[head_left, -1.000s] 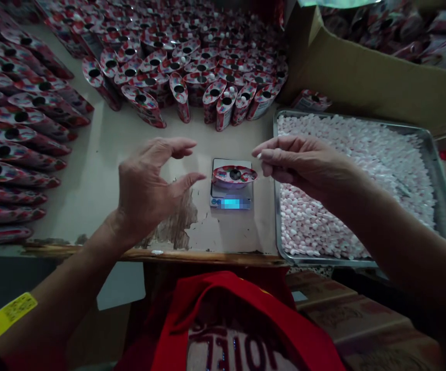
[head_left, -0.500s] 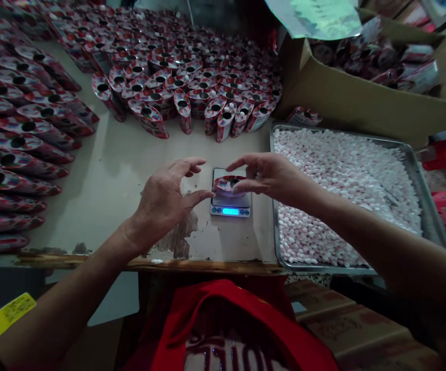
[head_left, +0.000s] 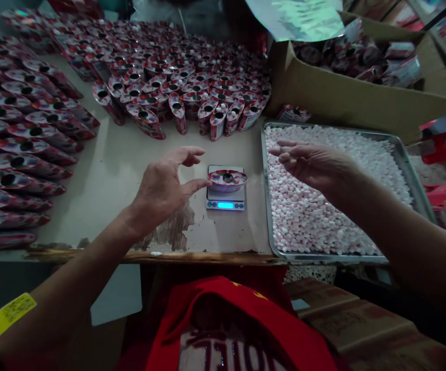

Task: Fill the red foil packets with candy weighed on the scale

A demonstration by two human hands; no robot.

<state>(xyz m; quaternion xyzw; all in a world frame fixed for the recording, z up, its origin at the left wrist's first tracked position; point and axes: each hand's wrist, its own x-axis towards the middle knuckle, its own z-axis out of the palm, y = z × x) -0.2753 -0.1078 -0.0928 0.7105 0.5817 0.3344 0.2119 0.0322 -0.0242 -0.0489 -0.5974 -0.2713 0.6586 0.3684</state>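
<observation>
While the left hand [head_left: 161,186] hovers just left of centre with its fingers spread wide and curved, its thumb tip reaches toward the left end of the tin [head_left: 227,178], close to it, though whether it touches cannot be told. That tin, a red and white oval with a dark round hole in its top, sits on the scale [head_left: 225,198], a small flat one at the middle of the frame whose display glows blue along its near edge. To the right, the right hand [head_left: 311,164] hangs over the tray [head_left: 404,159], palm turned partly up and fingers loosely extended; whether it holds any candy cannot be told. The metal tray fills the right centre of the frame and is heaped with candies [head_left: 315,221], small, white and pale pink. Scale and tray both rest on the table [head_left: 110,175], a pale worn top with a chipped, dark patch near its front edge below the left hand. Across the upper left and upper middle of the frame stand crowds of tins [head_left: 192,87] of the same kind, most showing an open hole. At the upper right a cardboard box [head_left: 346,98] holds more of them, and one lies just beside the tray's far corner. On the left forearm at the lower left is a yellow band [head_left: 2,322].
</observation>
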